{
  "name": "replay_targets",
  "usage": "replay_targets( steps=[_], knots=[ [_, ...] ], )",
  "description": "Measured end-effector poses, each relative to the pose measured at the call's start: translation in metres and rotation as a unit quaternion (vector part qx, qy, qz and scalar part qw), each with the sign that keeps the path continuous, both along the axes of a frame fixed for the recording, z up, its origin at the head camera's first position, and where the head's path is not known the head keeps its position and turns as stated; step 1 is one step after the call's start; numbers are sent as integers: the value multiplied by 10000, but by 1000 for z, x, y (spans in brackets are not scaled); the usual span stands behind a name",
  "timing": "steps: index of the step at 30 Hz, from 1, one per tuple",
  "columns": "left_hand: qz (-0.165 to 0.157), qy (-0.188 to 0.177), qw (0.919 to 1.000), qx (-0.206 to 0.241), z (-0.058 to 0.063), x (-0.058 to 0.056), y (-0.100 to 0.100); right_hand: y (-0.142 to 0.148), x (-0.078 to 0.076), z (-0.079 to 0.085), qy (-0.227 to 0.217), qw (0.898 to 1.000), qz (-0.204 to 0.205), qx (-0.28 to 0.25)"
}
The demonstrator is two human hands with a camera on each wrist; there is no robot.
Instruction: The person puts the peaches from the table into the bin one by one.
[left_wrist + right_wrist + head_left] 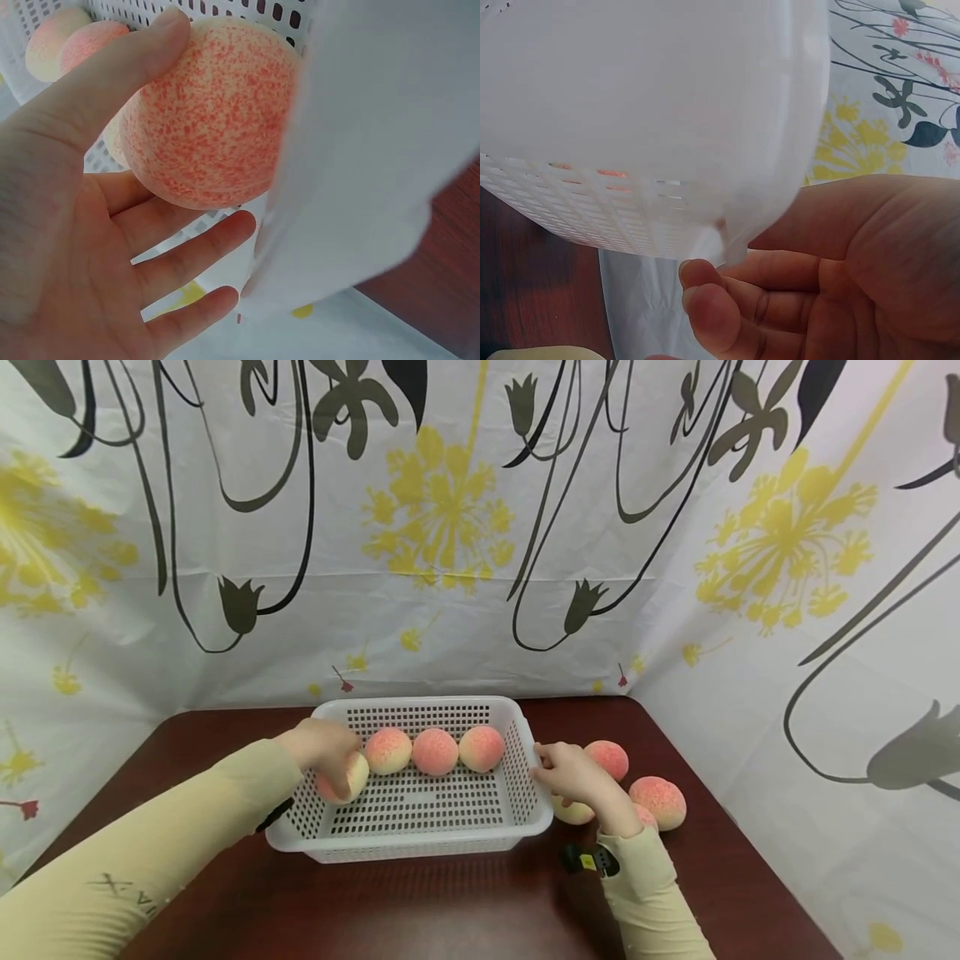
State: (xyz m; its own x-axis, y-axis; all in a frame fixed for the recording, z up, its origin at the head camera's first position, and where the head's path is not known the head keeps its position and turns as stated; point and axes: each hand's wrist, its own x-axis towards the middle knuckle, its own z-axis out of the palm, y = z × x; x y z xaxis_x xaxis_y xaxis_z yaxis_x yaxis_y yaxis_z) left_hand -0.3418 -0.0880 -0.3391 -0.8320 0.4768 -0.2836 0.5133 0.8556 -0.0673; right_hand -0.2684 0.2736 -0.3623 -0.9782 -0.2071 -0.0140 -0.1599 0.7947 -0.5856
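Near right, we see round pink-and-yellow peaches [657,802] beside the right hand [573,772], which pinches a white perforated plastic basket [420,843] by its rim; a tug could tilt it. Inside, at left, the left hand [324,752] grasps a pink-speckled round peach [217,112]; slackening could roll it into the far row of three peaches [435,752].

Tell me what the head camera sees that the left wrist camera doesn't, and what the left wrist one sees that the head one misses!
Only the head view: the right hand at the basket's rim, and the loose peaches outside it.

Only the left wrist view: the palm of the left hand, and fine red speckles on the held peach.

Both: that hand and peach, the white basket, more peaches inside, the dark table and the patterned sheet.
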Motion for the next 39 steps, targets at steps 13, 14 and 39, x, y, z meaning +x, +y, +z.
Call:
replay_targets(
  steps=[13, 14, 39],
  knots=[
    [121, -39, 9990, -435, -4, 2, 9, 0, 0, 1, -123, 9999, -50, 89],
    [112, -40, 9989, -445, -4, 3, 9, 0, 0, 1, -131, 9999, -55, 82],
    [439, -772, 9960, -88, -5, -8, 10, 2, 1, 2, -104, 9999, -11, -30]
  ],
)
